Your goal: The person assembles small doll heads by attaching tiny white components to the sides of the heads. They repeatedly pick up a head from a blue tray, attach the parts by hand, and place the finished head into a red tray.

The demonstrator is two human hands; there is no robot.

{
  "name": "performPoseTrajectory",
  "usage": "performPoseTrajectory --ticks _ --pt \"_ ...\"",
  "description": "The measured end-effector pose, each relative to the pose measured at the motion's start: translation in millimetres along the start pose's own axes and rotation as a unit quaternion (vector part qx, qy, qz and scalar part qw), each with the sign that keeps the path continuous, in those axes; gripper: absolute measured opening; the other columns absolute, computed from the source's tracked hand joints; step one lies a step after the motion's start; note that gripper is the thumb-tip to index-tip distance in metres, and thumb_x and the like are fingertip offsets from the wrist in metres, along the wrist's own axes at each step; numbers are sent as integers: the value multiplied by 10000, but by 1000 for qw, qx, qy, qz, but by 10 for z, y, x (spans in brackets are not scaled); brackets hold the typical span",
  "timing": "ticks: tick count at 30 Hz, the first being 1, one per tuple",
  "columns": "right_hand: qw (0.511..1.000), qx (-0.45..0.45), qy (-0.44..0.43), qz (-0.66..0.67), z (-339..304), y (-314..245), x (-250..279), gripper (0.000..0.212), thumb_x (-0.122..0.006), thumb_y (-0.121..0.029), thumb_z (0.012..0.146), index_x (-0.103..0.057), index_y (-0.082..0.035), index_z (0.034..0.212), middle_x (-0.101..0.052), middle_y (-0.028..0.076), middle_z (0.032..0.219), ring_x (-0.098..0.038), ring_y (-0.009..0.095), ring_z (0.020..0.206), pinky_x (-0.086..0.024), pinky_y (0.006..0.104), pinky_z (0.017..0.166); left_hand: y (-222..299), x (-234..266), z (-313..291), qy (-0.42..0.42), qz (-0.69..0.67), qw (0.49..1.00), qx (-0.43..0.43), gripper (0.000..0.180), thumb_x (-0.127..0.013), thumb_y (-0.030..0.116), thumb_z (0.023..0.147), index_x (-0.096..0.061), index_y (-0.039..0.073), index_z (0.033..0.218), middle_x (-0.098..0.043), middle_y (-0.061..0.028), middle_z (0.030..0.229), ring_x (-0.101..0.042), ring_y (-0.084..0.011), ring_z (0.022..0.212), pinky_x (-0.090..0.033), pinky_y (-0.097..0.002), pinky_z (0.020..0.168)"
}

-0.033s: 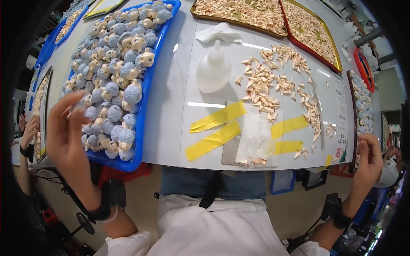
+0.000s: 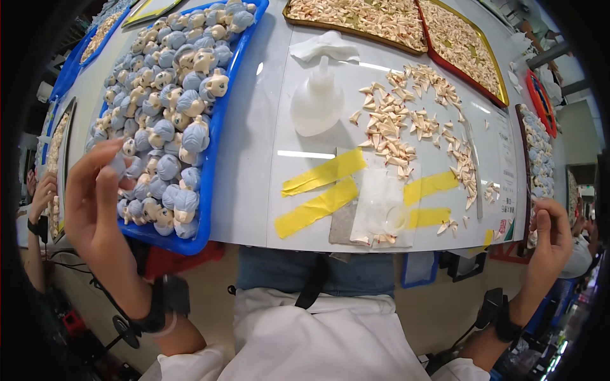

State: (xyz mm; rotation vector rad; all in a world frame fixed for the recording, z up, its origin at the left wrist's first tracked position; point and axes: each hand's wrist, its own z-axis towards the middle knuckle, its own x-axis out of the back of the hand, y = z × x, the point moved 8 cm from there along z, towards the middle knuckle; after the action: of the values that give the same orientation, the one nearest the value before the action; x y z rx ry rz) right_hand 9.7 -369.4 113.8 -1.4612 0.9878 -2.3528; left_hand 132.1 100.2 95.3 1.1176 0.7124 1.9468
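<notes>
My left hand [image 2: 95,197] is at the near left side of a blue tray [image 2: 206,216] full of doll heads [image 2: 168,166] with pale blue hair. Its thumb and fingers are bent round a blue-haired doll head [image 2: 119,166], mostly covered by the fingers. Far to the right, my right hand [image 2: 550,235] is raised beside another tray of blue-haired doll heads [image 2: 537,152]. Its fingers are curled toward the thumb; whatever is between them is too small to make out. Small pale pointed pieces [image 2: 391,124] with reddish tips lie loose on the table between my hands.
A translucent squeeze bottle [image 2: 316,108] stands before a folded white tissue [image 2: 324,47]. Yellow tape strips [image 2: 324,174] flank a white pad [image 2: 375,209] at the near edge. A thin metal tool [image 2: 473,165] lies right. Trays of pointed pieces [image 2: 356,22] are at the back.
The fingers of my left hand have drawn closer together over the blue tray. My right hand has hardly moved.
</notes>
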Motion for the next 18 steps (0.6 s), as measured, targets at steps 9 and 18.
performPoseTrajectory --ticks 9,18 --pt "983 64 -104 133 -72 -849 -810 115 -590 104 724 -573 31 811 -556 87 852 -530 135 769 -408 216 700 267 -853 -731 -167 -408 887 135 341 -643 218 802 -490 -32 978 -513 -193 997 -581 -184 744 -508 -237 600" --pt "961 157 -209 86 -151 -1226 -1320 198 -603 130 551 -587 10 707 -541 75 754 -512 161 722 -389 253 676 267 -1157 -1007 -202 -420 861 206 444 -641 369 793 -465 10 984 -534 -151 932 -556 -163 649 -427 -204 476"
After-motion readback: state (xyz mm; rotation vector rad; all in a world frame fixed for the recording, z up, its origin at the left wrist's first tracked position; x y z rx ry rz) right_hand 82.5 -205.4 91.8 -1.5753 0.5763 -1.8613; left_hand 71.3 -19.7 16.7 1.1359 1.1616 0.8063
